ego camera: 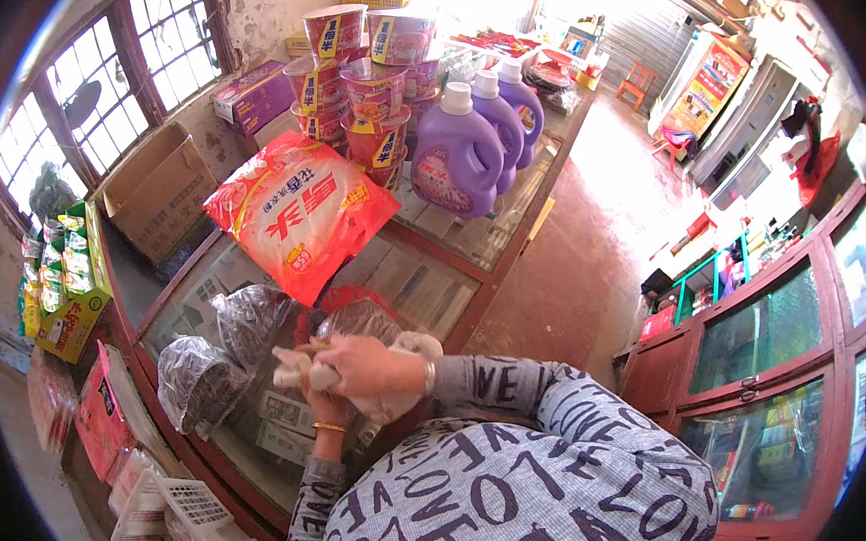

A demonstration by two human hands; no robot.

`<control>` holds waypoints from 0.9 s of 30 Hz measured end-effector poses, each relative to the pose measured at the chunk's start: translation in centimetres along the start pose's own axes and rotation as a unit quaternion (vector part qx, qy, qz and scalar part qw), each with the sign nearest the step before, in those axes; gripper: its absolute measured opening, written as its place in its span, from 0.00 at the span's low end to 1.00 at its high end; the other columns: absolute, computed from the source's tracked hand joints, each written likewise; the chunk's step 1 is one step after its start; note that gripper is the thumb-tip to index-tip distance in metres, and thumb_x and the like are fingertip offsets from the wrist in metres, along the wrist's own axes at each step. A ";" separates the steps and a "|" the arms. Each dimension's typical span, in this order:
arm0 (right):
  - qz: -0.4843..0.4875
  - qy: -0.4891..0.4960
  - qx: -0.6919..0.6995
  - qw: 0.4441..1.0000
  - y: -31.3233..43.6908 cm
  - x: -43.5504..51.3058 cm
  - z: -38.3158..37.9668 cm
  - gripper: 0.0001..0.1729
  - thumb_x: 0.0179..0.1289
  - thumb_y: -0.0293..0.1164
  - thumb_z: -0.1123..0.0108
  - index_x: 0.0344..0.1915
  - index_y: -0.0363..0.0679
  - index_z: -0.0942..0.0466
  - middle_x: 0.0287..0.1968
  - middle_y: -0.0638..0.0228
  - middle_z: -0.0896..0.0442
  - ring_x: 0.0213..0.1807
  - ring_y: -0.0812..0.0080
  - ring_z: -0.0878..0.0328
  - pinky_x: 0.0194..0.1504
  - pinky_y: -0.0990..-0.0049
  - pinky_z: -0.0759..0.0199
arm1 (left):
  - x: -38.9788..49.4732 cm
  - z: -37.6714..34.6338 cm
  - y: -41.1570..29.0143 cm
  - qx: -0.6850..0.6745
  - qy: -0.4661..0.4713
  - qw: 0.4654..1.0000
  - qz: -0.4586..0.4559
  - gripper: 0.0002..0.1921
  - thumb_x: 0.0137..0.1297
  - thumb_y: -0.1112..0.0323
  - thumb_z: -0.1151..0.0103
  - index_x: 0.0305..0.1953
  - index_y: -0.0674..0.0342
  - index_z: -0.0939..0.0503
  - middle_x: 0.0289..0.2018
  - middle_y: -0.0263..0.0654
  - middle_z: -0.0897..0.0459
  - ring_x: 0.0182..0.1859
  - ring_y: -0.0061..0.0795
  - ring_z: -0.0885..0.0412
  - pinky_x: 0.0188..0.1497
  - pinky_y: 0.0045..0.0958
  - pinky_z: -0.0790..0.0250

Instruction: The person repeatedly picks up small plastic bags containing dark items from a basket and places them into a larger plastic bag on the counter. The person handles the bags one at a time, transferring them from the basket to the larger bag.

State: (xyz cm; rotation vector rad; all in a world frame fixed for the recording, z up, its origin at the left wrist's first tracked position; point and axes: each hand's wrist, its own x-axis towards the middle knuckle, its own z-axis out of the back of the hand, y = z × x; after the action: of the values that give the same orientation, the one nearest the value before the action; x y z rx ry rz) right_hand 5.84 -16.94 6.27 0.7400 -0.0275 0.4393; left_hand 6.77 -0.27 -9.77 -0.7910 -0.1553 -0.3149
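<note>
My right hand, a bracelet at its wrist, grips a bunched off-white cloth above a glass-topped counter. Below it, my left hand is closed about the same cloth; the right hand partly covers its fingers. More pale fabric bulges behind my right wrist. Just beyond my hands, a clear plastic bag with brownish contents rests in a red scalloped-edge container. To the left stand two clear plastic bags, the nearer bag and the farther bag, both with dark contents.
A red bag of washing powder lies ahead on the counter. Behind it are stacked instant noodle tubs and purple detergent jugs. White plastic baskets sit at lower left. A glass-doored red cabinet stands at right.
</note>
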 end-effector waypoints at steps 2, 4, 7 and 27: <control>-0.027 0.023 -0.038 0.999 -1.6 1.9 0.8 0.18 0.49 0.37 0.35 0.42 0.46 0.19 0.46 0.54 0.22 0.47 0.52 0.21 0.47 0.56 0.25 | 0.1 0.9 -1.3 0.059 0.009 0.998 -0.005 0.26 0.77 0.57 0.69 0.67 0.67 0.36 0.63 0.52 0.31 0.69 0.47 0.37 0.75 0.50 0.63; 0.018 -0.064 -0.092 0.994 -3.5 3.5 1.7 0.18 0.50 0.37 0.36 0.43 0.48 0.18 0.51 0.55 0.22 0.48 0.52 0.21 0.49 0.58 0.24 | 0.1 1.5 -2.7 -0.005 -0.031 0.999 -0.009 0.26 0.77 0.58 0.70 0.65 0.70 0.35 0.63 0.55 0.31 0.68 0.49 0.37 0.75 0.50 0.63; -0.035 -0.085 -0.113 0.989 -7.4 3.7 4.1 0.18 0.50 0.37 0.36 0.43 0.48 0.18 0.52 0.56 0.22 0.48 0.52 0.22 0.50 0.58 0.25 | 0.4 2.3 -3.7 -0.012 -0.010 1.000 0.006 0.26 0.77 0.58 0.69 0.65 0.71 0.36 0.64 0.54 0.32 0.69 0.49 0.38 0.75 0.51 0.64; 0.102 -0.009 -0.080 0.991 0.9 -0.1 -1.4 0.17 0.42 0.29 0.36 0.38 0.44 0.19 0.42 0.56 0.24 0.50 0.52 0.26 0.44 0.57 0.27 | -0.1 1.9 -0.9 0.162 0.108 0.966 -0.170 0.42 0.51 0.48 0.32 0.67 0.55 0.35 0.66 0.41 0.33 0.69 0.43 0.38 0.71 0.46 0.50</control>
State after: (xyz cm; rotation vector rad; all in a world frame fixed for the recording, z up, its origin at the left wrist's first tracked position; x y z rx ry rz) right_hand 5.19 -15.53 5.79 0.5841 -0.1544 0.6193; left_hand 6.33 0.57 -7.88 -0.3990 -0.1323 -0.6794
